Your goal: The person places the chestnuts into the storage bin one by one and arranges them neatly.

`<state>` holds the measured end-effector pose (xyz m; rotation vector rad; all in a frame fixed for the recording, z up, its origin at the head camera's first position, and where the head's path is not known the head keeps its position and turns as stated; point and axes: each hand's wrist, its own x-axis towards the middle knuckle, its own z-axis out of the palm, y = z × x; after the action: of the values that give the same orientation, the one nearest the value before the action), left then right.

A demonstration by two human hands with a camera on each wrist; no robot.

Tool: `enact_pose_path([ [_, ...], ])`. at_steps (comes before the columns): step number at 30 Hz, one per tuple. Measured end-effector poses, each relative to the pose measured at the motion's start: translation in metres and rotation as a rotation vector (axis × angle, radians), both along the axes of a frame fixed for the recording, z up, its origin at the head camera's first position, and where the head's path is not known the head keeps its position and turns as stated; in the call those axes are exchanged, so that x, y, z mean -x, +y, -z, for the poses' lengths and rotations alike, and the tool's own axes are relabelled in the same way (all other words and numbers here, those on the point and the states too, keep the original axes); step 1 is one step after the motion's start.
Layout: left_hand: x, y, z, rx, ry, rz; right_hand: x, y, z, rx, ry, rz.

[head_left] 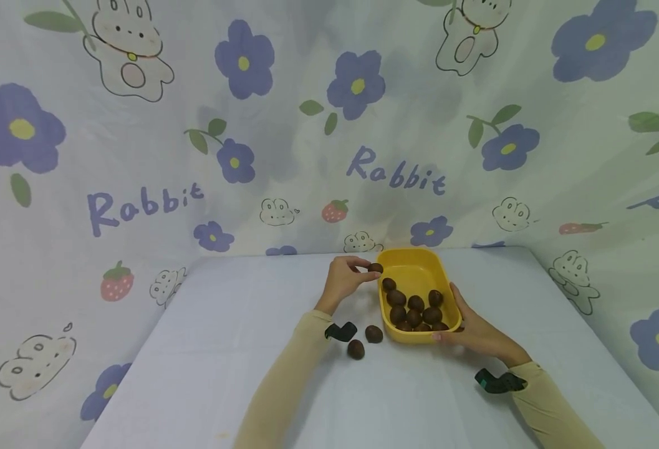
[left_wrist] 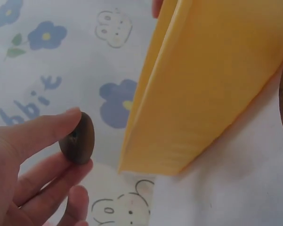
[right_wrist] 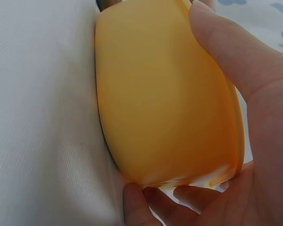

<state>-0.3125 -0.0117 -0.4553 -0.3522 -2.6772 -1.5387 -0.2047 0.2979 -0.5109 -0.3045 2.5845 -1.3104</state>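
Note:
My left hand [head_left: 345, 280] pinches a dark brown, rounded nut [left_wrist: 80, 139] between thumb and fingertips. It holds the nut beside the far left rim of a yellow plastic box [head_left: 413, 259]. In the left wrist view the nut is apart from the box's outer wall. My right hand [head_left: 477, 333] grips the box at its near right corner, with the thumb [right_wrist: 221, 37] at the rim and the fingers along the right side. Several similar nuts [head_left: 416, 304] lie inside, mostly toward the near end, while the far end shows bare yellow floor.
Two loose nuts, one close to the box [head_left: 374, 334] and one nearer me [head_left: 356, 349], lie on the white tabletop [head_left: 239, 337] by my left wrist. A printed fabric backdrop [head_left: 301, 149] rises behind the table and along its sides. Dark bands circle both wrists.

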Motion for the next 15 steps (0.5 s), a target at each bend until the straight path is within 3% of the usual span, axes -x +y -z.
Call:
enact_pose_path([
  [15, 0.013, 0.046, 0.001, 0.133, -0.052, 0.026, 0.002, 0.0, 0.002, -0.001, -0.027, 0.026],
])
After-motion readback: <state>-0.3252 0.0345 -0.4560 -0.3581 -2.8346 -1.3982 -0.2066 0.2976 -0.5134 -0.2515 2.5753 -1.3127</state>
